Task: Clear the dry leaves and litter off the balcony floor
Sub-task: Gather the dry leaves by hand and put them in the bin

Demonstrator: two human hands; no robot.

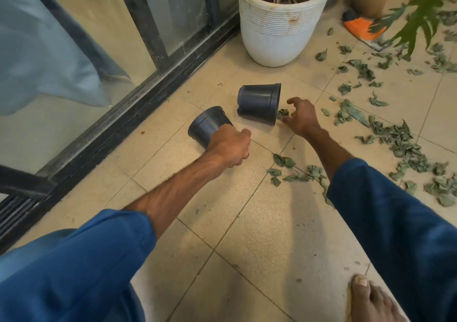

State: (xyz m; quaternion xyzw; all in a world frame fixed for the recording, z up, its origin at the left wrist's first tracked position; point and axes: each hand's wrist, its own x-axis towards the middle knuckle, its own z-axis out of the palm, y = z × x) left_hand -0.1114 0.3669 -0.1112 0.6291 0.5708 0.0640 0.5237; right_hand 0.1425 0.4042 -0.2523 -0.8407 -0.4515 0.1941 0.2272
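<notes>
Two small black plastic pots lie on their sides on the beige tiled floor. My left hand (pixel 230 146) grips the rim of the nearer black pot (pixel 206 125). The second black pot (pixel 259 102) lies just beyond it, its mouth facing right. My right hand (pixel 300 116) hovers beside that mouth with fingers spread and loosely curled over a crumpled dry leaf (pixel 282 113). Dry green-grey leaves (pixel 400 138) are scattered across the tiles to the right, with a smaller patch of leaves (pixel 296 170) between my arms.
A large white ribbed planter (pixel 279 29) stands at the back centre. A black sliding-door track (pixel 123 113) with glass runs along the left. An orange object (pixel 359 26) and a green plant (pixel 420 14) sit at the back right. My bare foot (pixel 371 299) is at the bottom right.
</notes>
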